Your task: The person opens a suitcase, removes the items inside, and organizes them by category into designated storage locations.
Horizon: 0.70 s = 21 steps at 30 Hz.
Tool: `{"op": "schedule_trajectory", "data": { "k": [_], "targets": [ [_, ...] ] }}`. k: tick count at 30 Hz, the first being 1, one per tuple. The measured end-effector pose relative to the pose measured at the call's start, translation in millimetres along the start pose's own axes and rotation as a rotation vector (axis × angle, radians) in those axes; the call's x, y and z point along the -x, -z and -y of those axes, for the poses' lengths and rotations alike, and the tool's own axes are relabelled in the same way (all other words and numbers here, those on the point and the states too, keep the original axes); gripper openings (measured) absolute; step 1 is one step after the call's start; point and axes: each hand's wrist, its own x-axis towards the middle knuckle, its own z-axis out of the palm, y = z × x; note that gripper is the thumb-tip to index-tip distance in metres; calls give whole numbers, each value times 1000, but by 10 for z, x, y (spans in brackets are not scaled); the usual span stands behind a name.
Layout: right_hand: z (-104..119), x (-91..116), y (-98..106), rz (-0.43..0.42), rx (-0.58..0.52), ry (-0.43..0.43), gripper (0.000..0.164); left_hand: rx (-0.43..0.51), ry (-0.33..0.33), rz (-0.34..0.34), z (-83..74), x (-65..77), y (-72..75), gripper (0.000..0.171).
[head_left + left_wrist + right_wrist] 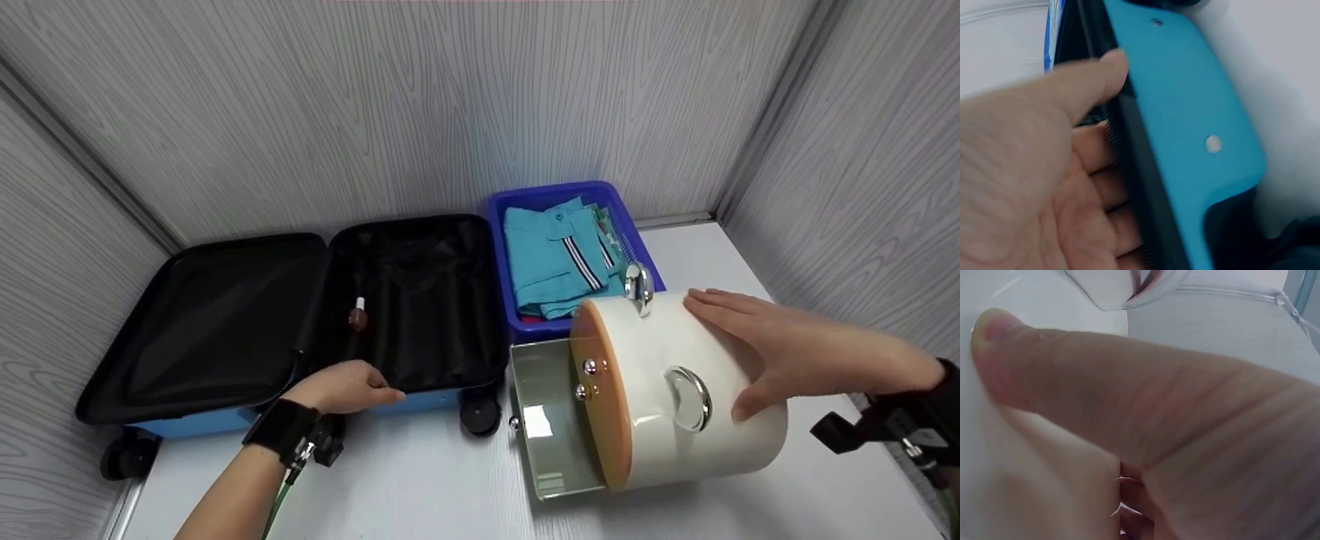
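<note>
My left hand (349, 386) is at the front rim of an open suitcase (281, 390). In the left wrist view its thumb lies over the zipped edge (1131, 129) by the blue side, and its curled fingers go behind that edge, fingertips hidden. Inside the right half of the case lies a small brown bottle (358, 319) with a white cap. My right hand (772, 345) rests, fingers extended, on a white rounded storage box (667, 420) with an orange front and chrome handles. A clear drawer (559, 442) stands pulled out from it.
Behind the box a blue plastic basket (652, 274) holds folded turquoise clothes (551, 259) with striped trim. The case has black wheels (480, 415) at its front. Grey wood-grain walls (405, 112) enclose the white table (420, 487) at the back and sides.
</note>
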Motion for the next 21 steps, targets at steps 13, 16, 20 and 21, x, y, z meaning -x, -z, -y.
{"op": "schedule_trajectory", "data": {
  "k": [13, 16, 20, 21],
  "targets": [
    [-25, 48, -22, -29, 14, 9, 133, -22, 61, -73, -102, -436, 634, 50],
    [-20, 56, -20, -22, 13, 1, 132, 4, 87, -95, -8, -578, 672, 55],
    [-9, 56, -9, -9, -7, -16, 133, 38, 136, -46, 168, -744, 674, 62],
    [-9, 56, -7, -6, -10, -18, 133, 47, 148, -30, 208, -778, 671, 62]
  ]
}}
